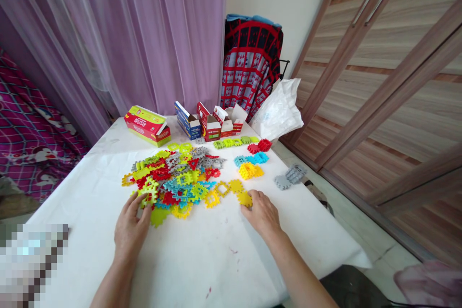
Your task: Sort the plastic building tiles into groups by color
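A heap of gear-edged plastic building pieces (180,191) in lime green, red, grey, blue and yellow lies on the white-covered table. My left hand (132,226) is at the near left edge of the heap, fingers apart, touching or almost touching a lime green piece (149,191). At the heap's right, my right hand (263,211) has its thumb and fingers closed on the edge of a flat yellow piece (244,198). That piece lies against another solid yellow piece (236,186). Two yellow pieces with open centres, one a yellow frame piece (222,188), sit just left of these.
Separate groups of yellow (250,170), blue (254,159), red (260,146), green (233,142) and grey pieces (291,175) lie right and behind. Small cartons stand at the back, including a red-and-green box (146,126) and a blue box (187,122). A white plastic bag (276,113) sits at the far right corner.
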{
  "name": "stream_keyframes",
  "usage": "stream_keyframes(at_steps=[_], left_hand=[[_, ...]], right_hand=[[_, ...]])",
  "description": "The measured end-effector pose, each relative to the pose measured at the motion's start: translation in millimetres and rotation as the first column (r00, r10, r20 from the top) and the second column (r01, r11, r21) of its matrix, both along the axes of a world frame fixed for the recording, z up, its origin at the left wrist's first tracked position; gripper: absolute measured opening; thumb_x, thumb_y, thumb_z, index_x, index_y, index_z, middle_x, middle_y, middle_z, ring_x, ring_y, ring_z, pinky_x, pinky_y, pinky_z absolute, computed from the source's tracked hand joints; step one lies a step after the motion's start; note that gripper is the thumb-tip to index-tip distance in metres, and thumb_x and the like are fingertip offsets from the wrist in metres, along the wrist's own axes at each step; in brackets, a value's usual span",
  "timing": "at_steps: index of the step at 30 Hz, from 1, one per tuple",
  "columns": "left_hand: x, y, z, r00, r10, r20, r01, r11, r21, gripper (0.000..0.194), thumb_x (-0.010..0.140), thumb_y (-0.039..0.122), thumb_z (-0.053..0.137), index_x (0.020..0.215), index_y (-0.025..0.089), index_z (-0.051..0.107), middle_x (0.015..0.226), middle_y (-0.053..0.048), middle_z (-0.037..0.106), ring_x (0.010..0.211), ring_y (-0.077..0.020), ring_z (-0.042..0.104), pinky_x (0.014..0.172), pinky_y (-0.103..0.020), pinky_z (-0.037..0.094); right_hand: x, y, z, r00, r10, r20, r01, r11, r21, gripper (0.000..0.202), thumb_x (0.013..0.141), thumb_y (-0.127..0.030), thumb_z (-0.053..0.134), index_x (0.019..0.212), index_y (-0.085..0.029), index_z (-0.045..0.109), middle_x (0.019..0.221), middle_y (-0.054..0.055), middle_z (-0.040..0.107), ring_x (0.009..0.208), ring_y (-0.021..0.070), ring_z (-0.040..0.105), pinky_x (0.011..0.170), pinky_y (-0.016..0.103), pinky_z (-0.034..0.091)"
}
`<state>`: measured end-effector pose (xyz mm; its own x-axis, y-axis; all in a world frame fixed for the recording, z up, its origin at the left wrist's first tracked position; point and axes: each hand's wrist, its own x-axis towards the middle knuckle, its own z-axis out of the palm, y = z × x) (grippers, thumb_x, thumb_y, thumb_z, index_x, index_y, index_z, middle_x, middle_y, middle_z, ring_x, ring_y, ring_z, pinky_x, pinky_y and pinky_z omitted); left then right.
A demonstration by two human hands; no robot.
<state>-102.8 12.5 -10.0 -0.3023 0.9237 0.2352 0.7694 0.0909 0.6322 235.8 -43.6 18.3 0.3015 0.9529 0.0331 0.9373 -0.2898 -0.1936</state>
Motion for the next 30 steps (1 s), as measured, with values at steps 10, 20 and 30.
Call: stream_keyframes(at_steps=[10,20,30], left_hand=[[-1,3,-1.6,1.0,-0.005,0.002,0.005,1.0,0.024,0.045,0.083,0.046,0.047,0.116,0.022,0.066,0.137,-0.008,0.055,0.076,-0.017,0.065,0.071,-0.031,0.053],[-2,4,-3.2,1.0,-0.013,0.001,0.013,0.999,0.047,0.042,0.084,0.046,0.048,0.114,0.024,0.067,0.136,-0.006,0.056,0.072,-0.0149,0.063,0.066,-0.029,0.052],[-2,2,-0.9,1.0,-0.014,0.005,0.014,0.998,0.055,0.04,0.083,0.045,0.048,0.111,0.025,0.068,0.134,-0.005,0.057,0.074,-0.0159,0.064,0.066,-0.028,0.053]], right_hand=[[-4,38,8.9,0.998,0.051,-0.024,-0.048,0.994,0.099,0.029,0.083,-0.033,0.06,0.109,-0.021,0.058,0.109,0.007,0.064,0.102,0.0203,0.059,0.083,0.027,0.042],[-21,47,6.1,0.998,-0.031,0.045,0.033,0.998,-0.044,0.033,0.083,-0.041,0.059,0.111,-0.023,0.057,0.108,0.009,0.061,0.104,0.0237,0.057,0.079,0.031,0.042],[19,19,1.3,0.979,0.074,-0.187,-0.061,0.995,0.074,0.031,0.076,-0.021,0.061,0.106,-0.023,0.056,0.107,0.003,0.066,0.092,0.0175,0.063,0.078,0.025,0.044]])
